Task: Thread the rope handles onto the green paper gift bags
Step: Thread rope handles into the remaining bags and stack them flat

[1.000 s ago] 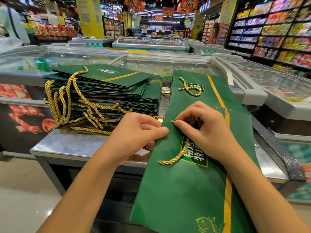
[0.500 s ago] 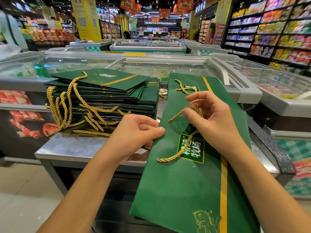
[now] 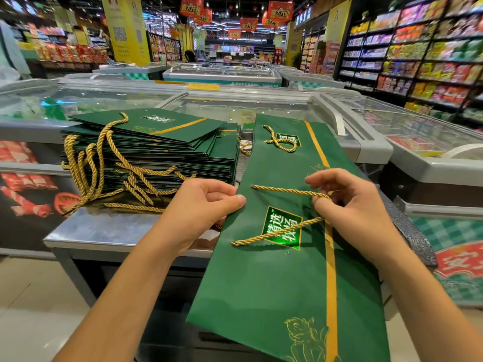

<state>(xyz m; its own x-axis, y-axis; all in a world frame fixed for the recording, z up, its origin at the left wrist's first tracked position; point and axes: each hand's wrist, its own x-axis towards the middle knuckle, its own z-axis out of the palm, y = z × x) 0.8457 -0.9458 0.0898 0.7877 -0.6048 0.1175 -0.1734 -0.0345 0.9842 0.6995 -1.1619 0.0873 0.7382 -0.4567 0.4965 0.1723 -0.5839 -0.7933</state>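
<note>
A flat green paper gift bag with a gold stripe lies tilted over the front edge of a steel table. My left hand pinches the bag's left edge, thumb on top. A gold rope handle comes out of two holes near that edge and runs right in two strands. My right hand grips the rope's loop, pulled taut to the right above the bag. Another green bag lies beyond it with a knotted gold rope on top.
On the steel table at left sits a stack of green bags with several gold ropes hanging from them. Glass-topped freezer chests stand behind and to the right. Stocked shelves line the right aisle.
My right hand has drawn the rope out from the hole near the left edge and carried the loop to the right, so the upper strand is now long and taut. My left hand stays put.
</note>
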